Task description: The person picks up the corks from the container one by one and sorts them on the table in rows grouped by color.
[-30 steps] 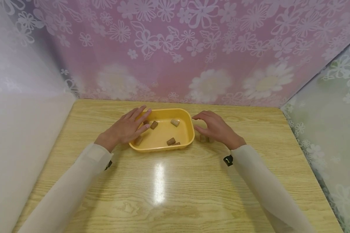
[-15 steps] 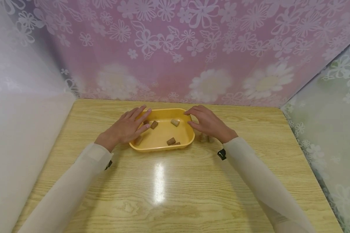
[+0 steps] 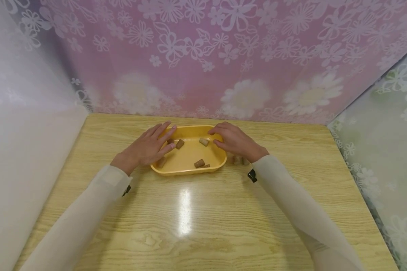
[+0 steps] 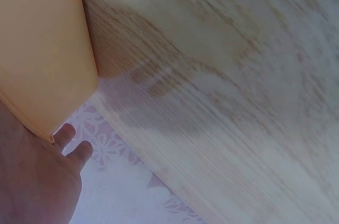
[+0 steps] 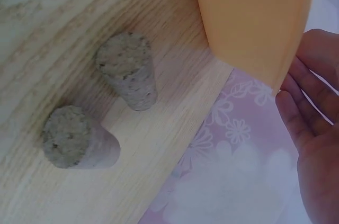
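A yellow tray (image 3: 189, 171) sits on the wooden table and holds several corks, among them a pale cork (image 3: 203, 142) and a brown cork (image 3: 179, 144). My left hand (image 3: 156, 142) lies flat on the tray's left rim with straight fingers, and its palm (image 4: 37, 181) shows beside the tray wall (image 4: 37, 49). My right hand (image 3: 224, 137) hovers over the right rim with relaxed, empty fingers (image 5: 310, 107), close to the pale cork. Two corks (image 5: 127, 70) (image 5: 79, 136) stand on the table just right of the tray (image 5: 254, 17).
The table (image 3: 203, 218) is boxed in by a pink floral curtain (image 3: 203, 56) at the back, a pale wall (image 3: 27, 143) on the left and a light floral curtain (image 3: 376, 131) on the right. Bare wood stretches in front of the tray.
My right hand has moved left from the table beside the two loose corks to over the tray's right rim. The left hand and the tray have stayed put.
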Demonstrator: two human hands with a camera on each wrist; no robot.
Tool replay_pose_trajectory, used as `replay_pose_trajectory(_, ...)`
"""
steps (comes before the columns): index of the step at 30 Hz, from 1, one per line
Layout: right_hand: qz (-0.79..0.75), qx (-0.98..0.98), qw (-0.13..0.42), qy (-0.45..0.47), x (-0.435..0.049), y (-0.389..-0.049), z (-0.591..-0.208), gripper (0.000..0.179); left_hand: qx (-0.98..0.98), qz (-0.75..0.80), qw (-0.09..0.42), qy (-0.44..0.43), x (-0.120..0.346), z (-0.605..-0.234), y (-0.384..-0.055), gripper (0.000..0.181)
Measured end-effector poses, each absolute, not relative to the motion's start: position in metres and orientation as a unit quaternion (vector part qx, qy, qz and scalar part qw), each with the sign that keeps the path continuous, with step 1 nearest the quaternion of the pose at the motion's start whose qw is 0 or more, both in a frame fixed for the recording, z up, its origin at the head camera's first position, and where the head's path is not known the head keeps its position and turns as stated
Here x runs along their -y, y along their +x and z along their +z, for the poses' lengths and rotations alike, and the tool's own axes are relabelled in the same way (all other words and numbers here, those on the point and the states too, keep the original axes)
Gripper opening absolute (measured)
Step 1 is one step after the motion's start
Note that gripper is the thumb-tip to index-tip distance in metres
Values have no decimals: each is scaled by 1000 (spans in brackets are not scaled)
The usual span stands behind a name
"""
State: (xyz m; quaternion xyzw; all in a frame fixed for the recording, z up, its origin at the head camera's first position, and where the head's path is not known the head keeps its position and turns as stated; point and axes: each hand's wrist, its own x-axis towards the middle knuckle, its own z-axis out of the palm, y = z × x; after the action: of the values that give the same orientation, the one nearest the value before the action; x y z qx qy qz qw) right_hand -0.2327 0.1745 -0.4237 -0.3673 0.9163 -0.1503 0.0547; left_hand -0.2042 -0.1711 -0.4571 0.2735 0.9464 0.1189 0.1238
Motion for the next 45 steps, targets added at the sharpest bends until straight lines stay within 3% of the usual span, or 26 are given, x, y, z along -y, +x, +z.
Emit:
replay_pose_trajectory(25,-105,-911,78,-392,-149,-238,-436,34,-946,126,129,270,172,-458,-205,77)
replay_pose_trajectory(45,-28,-904,38,-424,-139,-236,-452,33,-946,129,123,272,173,-462,-207,76)
